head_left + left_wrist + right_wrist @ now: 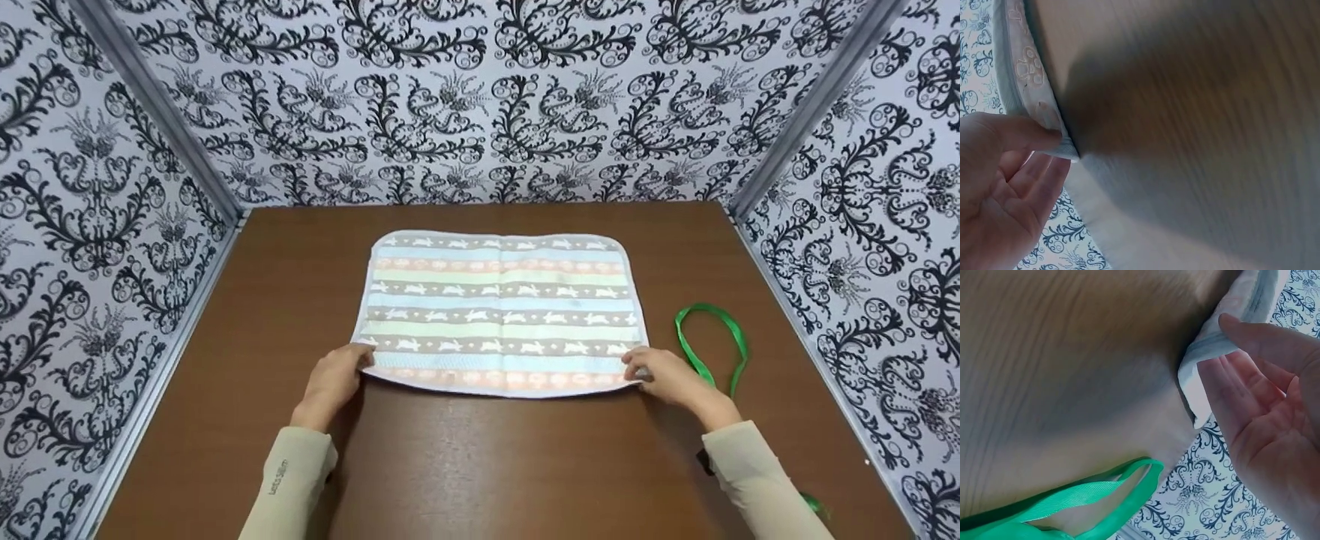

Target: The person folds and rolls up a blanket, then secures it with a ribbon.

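Observation:
A striped cloth (495,315) with white rabbits and pastel bands lies spread on the brown table, a crease running down its middle. At its near left corner my left hand (334,379) pinches the edge. The left wrist view shows that thumb on top of the cloth's hem (1036,84), fingers beneath. My right hand (675,379) pinches the near right corner; in the right wrist view the hem (1219,340) sits between thumb and fingers. Between the hands the near edge bows slightly towards me.
A looped green ribbon (694,352) lies on the table (450,465) right of the cloth, passing behind my right forearm. Another green bit (814,504) shows beside the right sleeve. Walls with black scroll patterns (487,112) stand at the back and both sides.

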The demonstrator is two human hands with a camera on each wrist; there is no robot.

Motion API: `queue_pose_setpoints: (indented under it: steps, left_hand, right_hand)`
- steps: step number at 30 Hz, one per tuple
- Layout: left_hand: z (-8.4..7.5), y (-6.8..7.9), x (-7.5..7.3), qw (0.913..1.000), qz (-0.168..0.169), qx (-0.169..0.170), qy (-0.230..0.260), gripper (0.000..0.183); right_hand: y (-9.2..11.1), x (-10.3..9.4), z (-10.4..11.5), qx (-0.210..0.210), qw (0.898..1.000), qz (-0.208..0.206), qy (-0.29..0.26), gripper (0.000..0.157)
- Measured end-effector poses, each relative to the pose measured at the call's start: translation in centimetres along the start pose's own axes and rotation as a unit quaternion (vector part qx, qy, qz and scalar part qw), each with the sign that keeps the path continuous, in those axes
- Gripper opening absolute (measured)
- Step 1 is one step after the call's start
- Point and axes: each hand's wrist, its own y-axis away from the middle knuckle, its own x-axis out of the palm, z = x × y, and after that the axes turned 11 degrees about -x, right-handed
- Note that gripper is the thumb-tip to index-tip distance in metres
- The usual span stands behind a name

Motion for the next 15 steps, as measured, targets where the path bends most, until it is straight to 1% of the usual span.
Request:
queue_pose_setpoints:
  steps: [3,7,9,11,13,15]
  left_hand:
    - [0.4,-0.5,-0.3,0.9998,0.01,-0.008,0.017,0.031]
    - [1.0,-0.8,-0.7,0.9983,0.03,-0.022,0.044,0.021]
    - [1.1,-1.0,-1.0,0.9972,0.03,-0.025,0.064,0.017]
    - [1.2,-1.2,-1.2,0.9961,0.025,-0.02,0.083,0.014]
    - [1.1,-1.2,-1.3,0.9943,0.021,-0.017,0.103,0.014]
    - [1.0,-1.1,-1.2,0.9915,0.018,-0.014,0.128,0.013]
  right_hand:
    - [-0.3,0.2,-0.3,-0.001,1.0,-0.015,0.004,0.019]
    - [-0.3,0.0,-0.7,-0.003,0.999,-0.033,-0.026,0.019]
    - [-0.2,-0.4,-1.0,-0.001,0.998,-0.044,-0.032,0.017]
    - [-0.2,-1.0,-1.2,0.009,0.998,-0.054,-0.033,0.015]
    - [-0.2,-1.5,-1.3,0.02,0.998,-0.058,-0.032,0.013]
    - [0.1,-1.8,-1.3,0.028,0.997,-0.056,-0.043,0.011]
